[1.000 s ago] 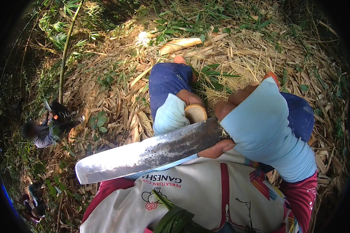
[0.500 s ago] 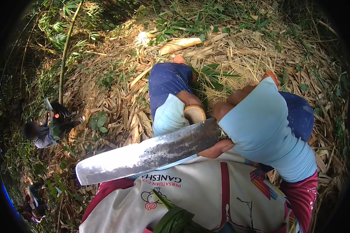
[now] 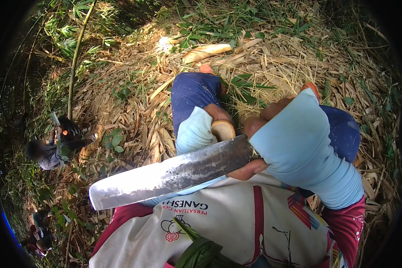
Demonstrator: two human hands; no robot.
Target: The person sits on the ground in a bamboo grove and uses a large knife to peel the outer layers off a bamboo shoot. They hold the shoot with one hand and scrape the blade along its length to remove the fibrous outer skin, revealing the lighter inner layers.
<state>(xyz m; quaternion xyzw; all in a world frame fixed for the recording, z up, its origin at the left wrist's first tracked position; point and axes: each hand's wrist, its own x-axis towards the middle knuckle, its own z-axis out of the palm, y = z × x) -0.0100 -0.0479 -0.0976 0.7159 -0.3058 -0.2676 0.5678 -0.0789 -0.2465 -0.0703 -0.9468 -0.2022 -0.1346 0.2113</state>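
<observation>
A broad machete lies slantwise across my lap, its bright tip toward the left and its darker base at my right hand. The right fingers are closed round its grip, which the hand and a light-blue sleeve hide, and the thumb rests low by the blade's base. My left hand, also in a light-blue sleeve, is wrapped round a hollow bamboo piece whose round open end faces me. The blade passes just below that end; whether they touch I cannot tell.
My knees in blue trousers frame the hands. Dry bamboo leaves and thin pale strips cover the ground, with a pale sheath piece beyond. At left stand a thin bamboo stem and a seated person; another person is lower left.
The machete has turned very slightly, its tip a little higher and farther right. Both hands keep their holds, and the bamboo piece stays nearly in place.
</observation>
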